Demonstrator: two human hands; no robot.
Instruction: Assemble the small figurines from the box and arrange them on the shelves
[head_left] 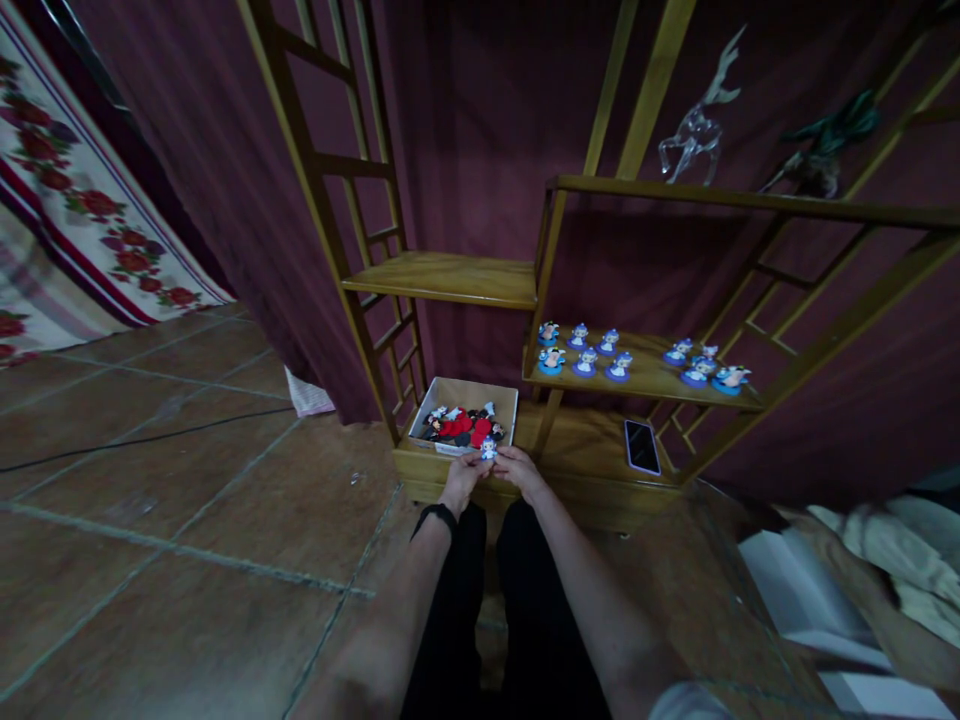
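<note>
Between my fingertips is a small white and purple figurine [489, 449], held upright in front of the box. My left hand [466, 474] grips it from the left, and my right hand [519, 470] from the right; both are closed on it. Just behind them stands an open cardboard box [495, 393] holding several red, black and white figurines [459, 424]. On the shelf [645, 382] to the right, several purple-based figurines [618, 368] and blue-based figurines [551, 361] stand in two groups.
A phone [643, 446] lies on the low board at right. A bare wooden shelf [442, 277] juts out above the box. Higher up stand a clear deer ornament [694, 135] and a dark green ornament [821, 150]. A cable [150, 438] crosses the tiled floor.
</note>
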